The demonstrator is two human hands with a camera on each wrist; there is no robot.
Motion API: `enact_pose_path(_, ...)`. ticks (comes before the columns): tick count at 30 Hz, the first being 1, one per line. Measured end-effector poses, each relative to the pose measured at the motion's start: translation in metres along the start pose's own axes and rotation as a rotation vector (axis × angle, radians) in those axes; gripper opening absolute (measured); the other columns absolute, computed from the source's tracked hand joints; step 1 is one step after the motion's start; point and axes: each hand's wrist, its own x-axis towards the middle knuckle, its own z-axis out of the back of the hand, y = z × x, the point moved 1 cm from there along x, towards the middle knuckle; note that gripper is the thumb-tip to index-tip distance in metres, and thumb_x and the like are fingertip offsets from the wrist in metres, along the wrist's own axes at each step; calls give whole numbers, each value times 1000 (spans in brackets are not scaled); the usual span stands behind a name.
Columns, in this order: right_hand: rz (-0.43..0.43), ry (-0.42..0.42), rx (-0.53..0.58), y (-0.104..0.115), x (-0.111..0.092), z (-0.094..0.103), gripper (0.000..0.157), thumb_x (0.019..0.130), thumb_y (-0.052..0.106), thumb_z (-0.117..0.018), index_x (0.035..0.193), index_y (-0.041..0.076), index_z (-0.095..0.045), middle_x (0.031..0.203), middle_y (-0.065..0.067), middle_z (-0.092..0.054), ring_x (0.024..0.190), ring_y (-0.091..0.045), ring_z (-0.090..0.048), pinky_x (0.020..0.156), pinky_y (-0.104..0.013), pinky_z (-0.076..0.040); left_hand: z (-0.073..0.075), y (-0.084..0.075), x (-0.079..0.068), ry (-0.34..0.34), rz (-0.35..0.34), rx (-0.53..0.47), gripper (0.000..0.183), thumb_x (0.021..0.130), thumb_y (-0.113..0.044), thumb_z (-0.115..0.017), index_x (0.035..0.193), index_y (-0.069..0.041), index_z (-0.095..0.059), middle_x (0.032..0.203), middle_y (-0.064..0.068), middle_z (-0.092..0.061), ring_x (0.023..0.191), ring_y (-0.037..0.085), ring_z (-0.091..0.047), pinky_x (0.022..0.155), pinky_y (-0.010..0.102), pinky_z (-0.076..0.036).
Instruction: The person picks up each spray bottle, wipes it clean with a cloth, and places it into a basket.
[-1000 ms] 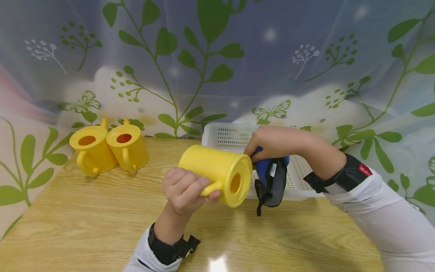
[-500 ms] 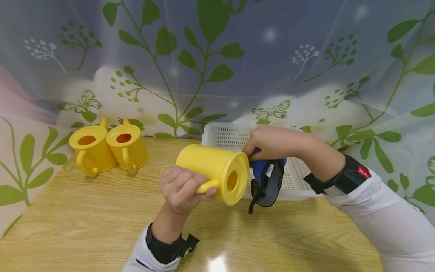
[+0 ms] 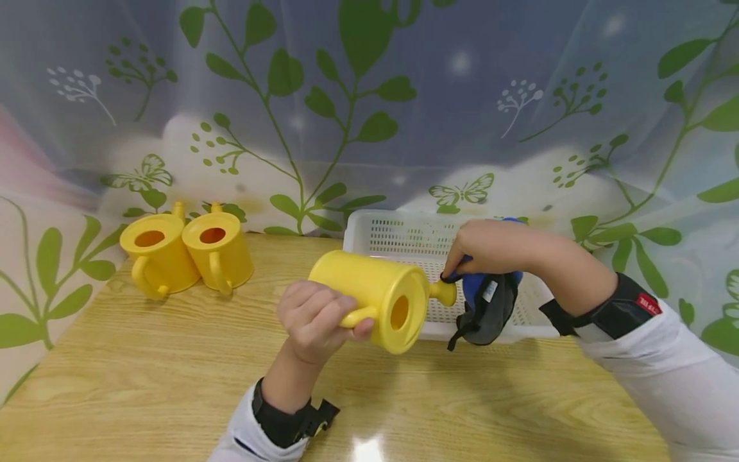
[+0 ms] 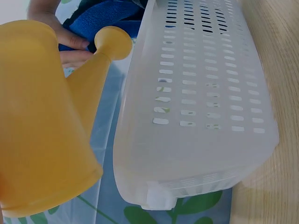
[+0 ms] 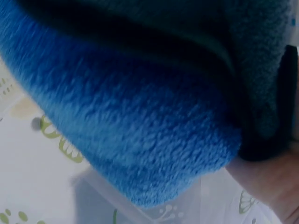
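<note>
My left hand [image 3: 317, 321] grips the handle of a yellow watering can [image 3: 364, 295], held tilted on its side above the table with its round filling hole facing me. The can's spout [image 4: 100, 70] points right, over the white basket. Pinched in my right hand [image 3: 491, 247] is a blue and dark grey cloth [image 3: 487, 308], which hangs over the basket's front side, just right of the spout's end. In the left wrist view the right fingers and the cloth are right behind the spout tip. Fuzzy blue cloth [image 5: 140, 126] fills much of the right wrist view.
A white perforated plastic basket [image 3: 360, 234] stands at the back of the wooden table [image 3: 173, 372], against a leaf-patterned curtain [image 3: 462, 96]. Two more yellow watering cans, a left one [image 3: 173, 263] and a right one [image 3: 233, 256], stand side by side at the back left.
My right hand has moved right with the cloth, away from the can, and the spout's flared end now shows. The left hand and its can have shifted only slightly.
</note>
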Motion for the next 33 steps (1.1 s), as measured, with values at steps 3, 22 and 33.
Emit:
enact_pose_path(3, -41, -14, -13, -4, -8, 5, 18, 87, 8, -59, 99, 16, -69, 98, -2, -68, 88, -16, -61, 73, -30, -51, 1, 0, 0, 17, 16, 19, 43, 85, -36, -61, 52, -10, -51, 44, -3, -44, 40, 9, -35, 37, 19, -29)
enact_pose_path(22, -272, -483, -5, -25, -76, -7, 32, 85, 23, -65, 115, 14, -62, 110, -15, -63, 95, -27, -58, 74, -44, -48, 7, 11, -18, 130, 327, 205, 43, 87, -36, -59, 56, -7, -52, 45, 2, -43, 39, 15, -34, 37, 27, -30)
enact_pose_path(33, -319, -804, -22, -16, -100, -38, 25, 78, 15, -71, 103, 18, -68, 100, -6, -64, 92, -25, -56, 71, -39, -46, 6, 10, -16, 126, 405, 206, 43, 88, -36, -58, 58, -5, -53, 46, 4, -46, 40, 16, -38, 38, 27, -34)
